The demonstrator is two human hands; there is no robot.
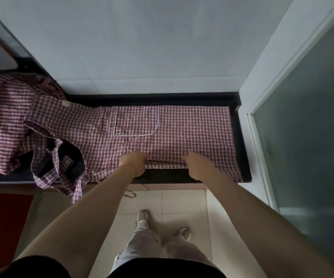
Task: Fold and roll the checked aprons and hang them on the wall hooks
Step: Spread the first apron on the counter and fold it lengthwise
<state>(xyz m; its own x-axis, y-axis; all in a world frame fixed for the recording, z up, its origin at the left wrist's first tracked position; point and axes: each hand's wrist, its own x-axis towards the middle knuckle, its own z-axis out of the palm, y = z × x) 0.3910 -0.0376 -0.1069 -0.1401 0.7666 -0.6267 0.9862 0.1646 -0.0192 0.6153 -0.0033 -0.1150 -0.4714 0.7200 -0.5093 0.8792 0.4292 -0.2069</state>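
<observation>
A red-and-white checked apron point(192, 129) lies spread flat on the black counter point(242, 137), its white-trimmed pocket point(136, 121) facing up. My left hand point(135, 162) and my right hand point(197, 164) both pinch the apron's near edge, which is turned up into a narrow fold between them. The apron's straps point(61, 169) trail over the counter's front edge at the left. A second checked apron point(5, 121) lies crumpled at the far left of the counter. No wall hooks are in view.
A pale tiled wall point(142, 47) rises behind the counter. A frosted glass door with a white frame point(306, 127) stands at the right. A red cabinet front point(1, 217) sits below the counter at left. My feet stand on a light tiled floor point(182, 201).
</observation>
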